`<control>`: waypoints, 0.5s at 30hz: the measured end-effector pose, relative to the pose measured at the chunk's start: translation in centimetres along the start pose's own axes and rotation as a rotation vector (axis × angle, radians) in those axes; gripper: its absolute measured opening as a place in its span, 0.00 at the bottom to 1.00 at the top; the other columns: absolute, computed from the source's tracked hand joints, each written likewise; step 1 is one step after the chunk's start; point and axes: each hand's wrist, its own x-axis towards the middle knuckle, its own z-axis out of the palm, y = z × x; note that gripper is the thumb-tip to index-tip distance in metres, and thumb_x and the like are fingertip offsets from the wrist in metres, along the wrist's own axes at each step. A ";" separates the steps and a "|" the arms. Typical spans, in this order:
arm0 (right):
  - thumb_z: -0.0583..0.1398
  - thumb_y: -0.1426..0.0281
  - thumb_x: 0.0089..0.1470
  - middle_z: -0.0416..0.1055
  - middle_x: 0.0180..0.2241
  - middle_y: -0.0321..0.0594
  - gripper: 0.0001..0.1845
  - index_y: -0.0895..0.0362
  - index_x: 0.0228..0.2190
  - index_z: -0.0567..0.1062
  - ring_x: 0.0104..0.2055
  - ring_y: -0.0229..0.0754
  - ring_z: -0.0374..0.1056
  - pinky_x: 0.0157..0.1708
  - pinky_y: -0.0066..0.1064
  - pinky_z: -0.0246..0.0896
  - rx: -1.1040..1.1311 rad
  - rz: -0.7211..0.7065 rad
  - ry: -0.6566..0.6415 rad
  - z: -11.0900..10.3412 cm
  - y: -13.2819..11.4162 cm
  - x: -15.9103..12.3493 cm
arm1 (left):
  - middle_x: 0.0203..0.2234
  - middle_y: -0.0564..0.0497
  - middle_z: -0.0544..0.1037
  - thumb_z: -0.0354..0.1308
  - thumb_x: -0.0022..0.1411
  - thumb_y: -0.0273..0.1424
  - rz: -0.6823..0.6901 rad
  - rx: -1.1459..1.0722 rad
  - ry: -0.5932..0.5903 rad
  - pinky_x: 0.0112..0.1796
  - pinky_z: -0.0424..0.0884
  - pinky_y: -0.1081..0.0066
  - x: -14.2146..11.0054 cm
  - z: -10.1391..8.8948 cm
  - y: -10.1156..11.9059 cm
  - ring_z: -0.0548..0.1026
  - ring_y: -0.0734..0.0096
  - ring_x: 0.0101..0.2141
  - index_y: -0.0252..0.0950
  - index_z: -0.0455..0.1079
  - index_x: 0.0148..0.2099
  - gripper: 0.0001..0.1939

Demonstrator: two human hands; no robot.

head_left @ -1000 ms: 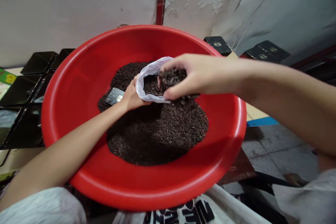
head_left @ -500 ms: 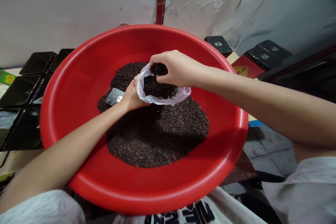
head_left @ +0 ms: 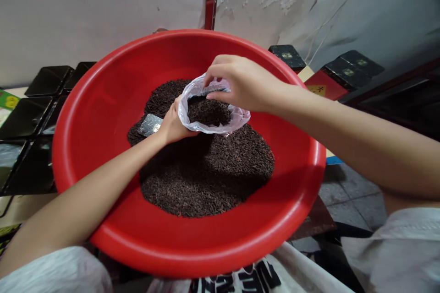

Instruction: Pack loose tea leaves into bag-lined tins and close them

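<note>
A large red plastic basin [head_left: 103, 219] holds a spread heap of dark, dry tea leaves [head_left: 192, 192]. Above the heap, my left hand [head_left: 174, 123] grips a clear plastic bag [head_left: 237, 121] by its left side, its mouth facing up. More dark leaves [head_left: 208, 112] lie inside the bag. Over the bag's mouth hovers my right hand [head_left: 237, 78], thumb and fingers apart with nothing visible between them. Beside my left hand, a dark lid-like piece with a light label [head_left: 150, 125] rests on the heap. Whatever is under the bag is hidden.
Several black tins [head_left: 25, 116] stand left of the basin. At the right are a black-topped tin [head_left: 287, 56] and a red box [head_left: 332, 87] with dark tins on it. A peeling wall [head_left: 271, 0] rises behind, with a dark red upright piece [head_left: 211, 7] against it.
My right hand has let go of a clump of tea leaves, which dropped into the bag. Its fingers have opened and risen slightly. My left hand and the bag are nearly unmoved.
</note>
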 end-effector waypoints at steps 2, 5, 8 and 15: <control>0.62 0.68 0.50 0.72 0.36 0.38 0.10 0.59 0.35 0.75 0.39 0.37 0.67 0.43 0.32 0.61 0.179 0.081 -0.014 -1.4 0.2 -0.9 | 0.53 0.48 0.69 0.68 0.35 0.35 0.016 -0.016 -0.035 0.58 0.62 0.52 0.0 -0.2 0.5 0.66 0.48 0.56 0.44 0.61 0.56 0.42; 0.61 0.62 0.50 0.70 0.26 0.30 0.12 0.59 0.29 0.74 0.32 0.30 0.65 0.38 0.27 0.60 0.625 0.109 -0.163 -3.0 0.5 -2.9 | 0.57 0.47 0.66 0.68 0.36 0.36 0.033 -0.011 -0.035 0.59 0.59 0.51 0.1 -0.1 0.1 0.62 0.48 0.58 0.42 0.58 0.58 0.44; 0.60 0.57 0.51 0.74 0.29 0.34 0.18 0.61 0.30 0.76 0.35 0.34 0.70 0.40 0.29 0.63 0.887 0.039 -0.819 -2.0 -0.5 -4.7 | 0.59 0.46 0.62 0.69 0.34 0.38 0.017 0.030 -0.021 0.62 0.54 0.50 0.1 0.2 -1.1 0.57 0.45 0.61 0.40 0.56 0.60 0.49; 0.63 0.49 0.46 0.41 0.66 0.64 0.56 0.67 0.64 0.48 0.66 0.66 0.44 0.62 0.49 0.48 0.154 0.184 -0.952 11.9 -3.5 -5.5 | 0.57 0.45 0.65 0.68 0.34 0.41 -0.017 0.085 -0.066 0.62 0.54 0.51 0.1 0.3 -1.8 0.58 0.42 0.60 0.40 0.59 0.57 0.45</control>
